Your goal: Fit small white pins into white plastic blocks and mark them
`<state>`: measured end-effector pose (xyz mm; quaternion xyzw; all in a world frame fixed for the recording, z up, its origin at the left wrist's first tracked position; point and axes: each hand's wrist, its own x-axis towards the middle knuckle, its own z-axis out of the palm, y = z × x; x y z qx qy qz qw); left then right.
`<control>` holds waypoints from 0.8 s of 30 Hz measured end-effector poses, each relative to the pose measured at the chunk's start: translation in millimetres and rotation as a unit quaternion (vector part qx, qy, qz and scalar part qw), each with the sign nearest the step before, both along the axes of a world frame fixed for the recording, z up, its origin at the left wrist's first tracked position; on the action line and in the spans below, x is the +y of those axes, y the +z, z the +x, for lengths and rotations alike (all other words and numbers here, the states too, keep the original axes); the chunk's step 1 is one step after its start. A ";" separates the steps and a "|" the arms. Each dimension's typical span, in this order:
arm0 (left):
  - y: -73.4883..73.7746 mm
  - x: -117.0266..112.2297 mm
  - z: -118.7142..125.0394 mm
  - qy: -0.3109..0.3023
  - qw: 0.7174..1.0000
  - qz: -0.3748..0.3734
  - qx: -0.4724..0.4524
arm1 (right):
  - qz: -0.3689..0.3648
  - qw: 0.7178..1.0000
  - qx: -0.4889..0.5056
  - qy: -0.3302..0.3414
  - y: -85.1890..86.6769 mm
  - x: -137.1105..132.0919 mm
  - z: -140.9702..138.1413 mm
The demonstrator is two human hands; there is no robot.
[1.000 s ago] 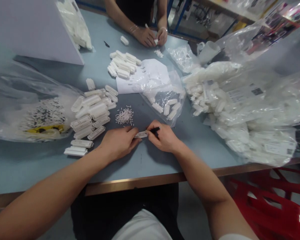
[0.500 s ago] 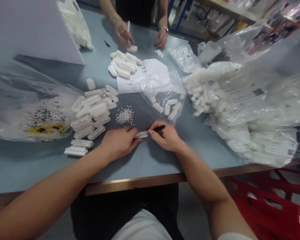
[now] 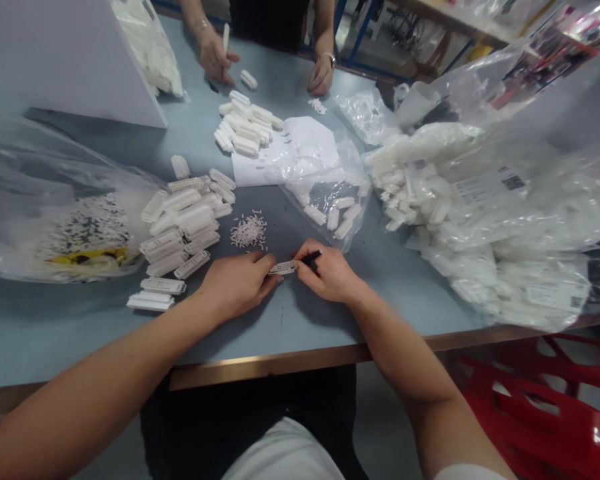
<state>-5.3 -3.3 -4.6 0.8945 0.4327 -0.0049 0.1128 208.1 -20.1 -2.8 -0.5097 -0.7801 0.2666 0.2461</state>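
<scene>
Blue-grey table [image 3: 290, 333] under plastic bags [image 3: 505, 200], left hand [image 3: 235, 283] pinching white connector [image 3: 283, 268], right hand [image 3: 330, 277] gripping black tool [image 3: 313, 256]

I get a single view, from the camera worn on the person's head. It faces forward and steeply down over the worktop [image 3: 290, 327], near enough that both forearms [image 3: 130, 373] enter from the bottom edge and the left hand [image 3: 235, 283] and right hand [image 3: 330, 275] sit mid-frame; the far side lies along the top.
</scene>
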 end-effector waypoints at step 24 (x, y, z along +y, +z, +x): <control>0.2 -0.1 0.2 0.006 1.000 -0.011 -0.004 | -0.015 0.999 0.036 -0.022 1.9 -1.5 0.9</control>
